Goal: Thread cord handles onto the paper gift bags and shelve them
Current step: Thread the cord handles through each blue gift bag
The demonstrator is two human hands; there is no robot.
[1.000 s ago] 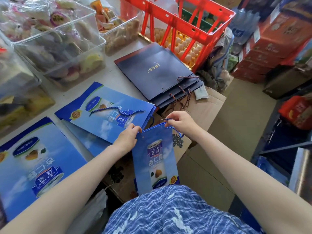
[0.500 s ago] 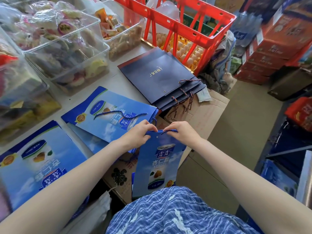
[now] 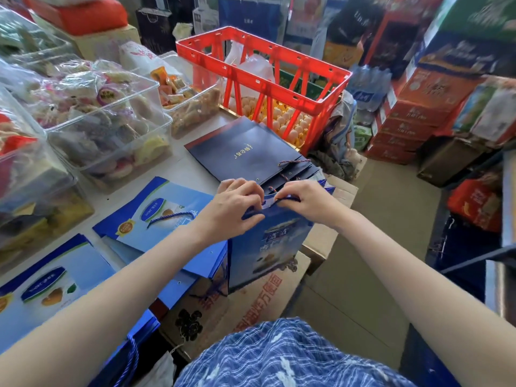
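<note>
Head view: a blue paper gift bag (image 3: 268, 247) stands upright at the near edge of the table (image 3: 178, 166), its top rim right under both hands. The left hand (image 3: 234, 208) pinches the rim with curled fingers; the right hand (image 3: 304, 199) pinches a dark blue cord (image 3: 282, 201) at the rim, fingers bent tight. The bag's print is too blurred to read. Left of it lie flat blue gift bags (image 3: 156, 219), one with a cord handle. Farther off, navy gift bags (image 3: 245, 152) carry small gold lettering, illegible. A red crate (image 3: 279, 85) stands behind them.
</note>
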